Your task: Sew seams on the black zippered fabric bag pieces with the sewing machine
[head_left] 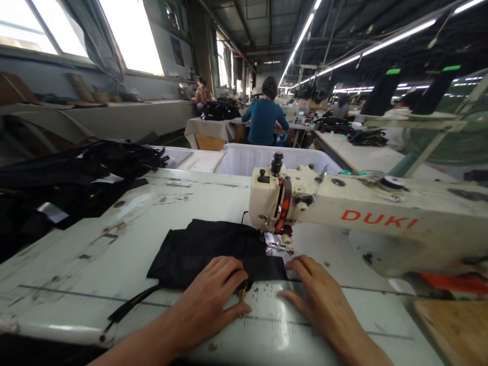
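Cloth (pixel 206 251) now, black and folded, flat on the pale surface (pixel 206 193), close up to the presser foot (pixel 281 246) at about two o'clock. Left hand (pixel 213 287) over the near edge, fingers bent, thumb apart, gold-coloured metal piece (pixel 243 294) between; pinched or just touched, cannot tell. Right hand (pixel 324 295) at four o'clock of the cloth, fingers spread, fingertips by the corner. Black strap (pixel 133 302) trailing off towards eight o'clock, dark pile (pixel 95 178) out at ten. Looks like guiding or lining up at the sewing machine (pixel 328 198). Called for next, probably: edge straight to the foot, light even pressure, metal piece and fingertips well clear
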Demonstrator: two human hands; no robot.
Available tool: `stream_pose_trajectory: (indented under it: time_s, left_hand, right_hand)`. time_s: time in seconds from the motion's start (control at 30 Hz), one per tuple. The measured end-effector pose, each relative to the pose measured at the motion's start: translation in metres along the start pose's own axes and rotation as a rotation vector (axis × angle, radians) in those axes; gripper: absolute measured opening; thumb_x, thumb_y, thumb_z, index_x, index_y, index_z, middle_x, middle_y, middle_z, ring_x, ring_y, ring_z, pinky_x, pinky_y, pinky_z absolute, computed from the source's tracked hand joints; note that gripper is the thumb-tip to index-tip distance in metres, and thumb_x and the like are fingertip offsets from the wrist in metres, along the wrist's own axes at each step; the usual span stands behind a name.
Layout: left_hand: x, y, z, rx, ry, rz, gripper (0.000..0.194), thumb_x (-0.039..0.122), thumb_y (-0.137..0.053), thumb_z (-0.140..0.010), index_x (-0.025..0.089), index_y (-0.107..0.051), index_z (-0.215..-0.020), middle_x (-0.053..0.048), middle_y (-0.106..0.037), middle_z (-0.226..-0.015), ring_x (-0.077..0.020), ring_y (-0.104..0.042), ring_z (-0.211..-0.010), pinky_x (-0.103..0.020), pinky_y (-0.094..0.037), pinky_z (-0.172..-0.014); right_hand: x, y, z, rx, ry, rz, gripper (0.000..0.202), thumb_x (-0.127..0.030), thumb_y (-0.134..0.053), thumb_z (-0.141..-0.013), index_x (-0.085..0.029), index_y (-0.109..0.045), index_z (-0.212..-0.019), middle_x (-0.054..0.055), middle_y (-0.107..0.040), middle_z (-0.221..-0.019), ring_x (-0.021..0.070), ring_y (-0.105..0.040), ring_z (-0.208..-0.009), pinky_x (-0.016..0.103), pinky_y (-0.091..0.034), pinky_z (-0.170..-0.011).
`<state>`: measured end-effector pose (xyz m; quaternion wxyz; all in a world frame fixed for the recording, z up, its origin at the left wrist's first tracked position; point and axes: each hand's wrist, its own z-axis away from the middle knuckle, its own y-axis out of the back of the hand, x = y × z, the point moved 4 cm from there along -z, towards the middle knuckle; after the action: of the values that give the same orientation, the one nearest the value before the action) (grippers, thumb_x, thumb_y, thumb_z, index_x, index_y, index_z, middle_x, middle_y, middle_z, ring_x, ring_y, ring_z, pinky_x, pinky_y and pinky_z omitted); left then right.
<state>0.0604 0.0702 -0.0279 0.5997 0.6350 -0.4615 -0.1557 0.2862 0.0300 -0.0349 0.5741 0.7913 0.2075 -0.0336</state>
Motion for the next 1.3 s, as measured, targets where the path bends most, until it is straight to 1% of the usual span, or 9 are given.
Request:
stream_pose_trajectory:
  time_s: [0.13, 0.27, 0.43, 0.6, 0.77, 0.87, 1.03, 1.1, 1.3]
  left_hand:
    - [0.006, -0.004, -0.004, 0.005, -0.020, -0.044, 0.017, 0.027, -0.064, -0.087, 0.017, -0.059, -0.100, -0.008, -0.062, -0.101, -0.0238, -0.058, -0.098, -0.038, -0.051, -0.087]
    - [0.013, -0.006, -0.008, 0.008, 0.048, -0.113, 0.032, 0.035, -0.068, -0.082, 0.018, -0.057, -0.107, -0.007, -0.060, -0.100, -0.0254, -0.058, -0.096, -0.039, -0.053, -0.083]
    - [0.018, -0.012, -0.009, 0.050, 0.057, -0.222, 0.018, 0.015, -0.056, -0.084, 0.018, -0.061, -0.101, -0.006, -0.062, -0.093, -0.0237, -0.059, -0.091, -0.037, -0.053, -0.077]
    - [0.009, -0.011, -0.014, 0.110, 0.053, -0.229, 0.018, 0.015, -0.053, -0.086, 0.018, -0.064, -0.099, -0.005, -0.066, -0.087, -0.0215, -0.063, -0.085, -0.032, -0.054, -0.073]
    - [0.005, -0.007, -0.017, 0.119, 0.030, -0.213, 0.020, 0.018, -0.053, -0.088, 0.019, -0.063, -0.105, -0.005, -0.067, -0.086, -0.0186, -0.065, -0.083, -0.029, -0.053, -0.076]
    - [0.007, -0.005, -0.014, 0.115, 0.029, -0.208, 0.020, 0.020, -0.054, -0.089, 0.019, -0.060, -0.108, -0.004, -0.067, -0.086, -0.0182, -0.065, -0.082, -0.028, -0.053, -0.076]
    - [0.014, -0.004, -0.007, 0.125, 0.043, -0.178, 0.038, 0.032, -0.068, -0.081, 0.021, -0.053, -0.114, -0.007, -0.059, -0.114, -0.0230, -0.060, -0.100, -0.035, -0.052, -0.086]
    - [0.015, -0.003, -0.007, 0.161, 0.059, -0.176, 0.041, 0.029, -0.070, -0.079, 0.020, -0.052, -0.115, -0.009, -0.055, -0.118, -0.0257, -0.057, -0.104, -0.039, -0.051, -0.089]
    - [0.011, -0.010, -0.010, 0.239, 0.035, -0.167, 0.022, 0.010, -0.048, -0.088, 0.017, -0.058, -0.107, -0.008, -0.062, -0.100, -0.0230, -0.060, -0.097, -0.039, -0.050, -0.089]
  right_hand:
    - [-0.014, -0.005, -0.013, 0.065, 0.065, 0.030, 0.008, -0.015, -0.059, -0.086, -0.021, -0.062, -0.090, 0.005, -0.060, -0.088, 0.0193, -0.061, -0.080, 0.030, -0.050, -0.070]
    - [-0.019, -0.002, -0.029, 0.120, 0.066, -0.039, 0.010, -0.021, -0.053, -0.093, -0.023, -0.063, -0.093, 0.001, -0.059, -0.087, 0.0126, -0.061, -0.075, 0.022, -0.048, -0.069]
    - [-0.023, 0.000, -0.021, 0.230, 0.008, -0.044, 0.019, -0.021, -0.041, -0.098, -0.020, -0.059, -0.105, 0.005, -0.059, -0.094, 0.0134, -0.062, -0.075, 0.023, -0.049, -0.067]
    - [-0.033, -0.006, 0.004, 0.166, 0.129, -0.005, 0.018, -0.028, -0.046, -0.097, -0.021, -0.059, -0.087, 0.001, -0.059, -0.076, 0.0125, -0.059, -0.067, 0.023, -0.046, -0.065]
    - [-0.033, -0.018, -0.003, 0.131, 0.180, 0.057, 0.015, -0.021, -0.052, -0.093, -0.021, -0.058, -0.107, 0.004, -0.064, -0.095, 0.0154, -0.062, -0.079, 0.024, -0.047, -0.066]
    - [-0.033, -0.023, -0.015, 0.124, 0.217, 0.075, 0.013, -0.018, -0.055, -0.091, -0.023, -0.060, -0.102, 0.003, -0.065, -0.096, 0.0145, -0.063, -0.081, 0.023, -0.047, -0.065]
    - [-0.031, -0.027, -0.022, 0.136, 0.278, 0.054, 0.010, -0.019, -0.054, -0.092, -0.022, -0.063, -0.092, 0.003, -0.066, -0.091, 0.0135, -0.063, -0.079, 0.022, -0.045, -0.065]
    - [-0.030, -0.026, -0.023, 0.149, 0.275, 0.034, 0.013, -0.021, -0.051, -0.094, -0.020, -0.063, -0.092, 0.004, -0.066, -0.090, 0.0132, -0.063, -0.076, 0.021, -0.046, -0.064]
    - [-0.031, -0.026, -0.027, 0.186, 0.256, -0.010, 0.022, -0.026, -0.042, -0.099, -0.018, -0.062, -0.092, 0.005, -0.066, -0.088, 0.0130, -0.063, -0.073, 0.021, -0.048, -0.063]
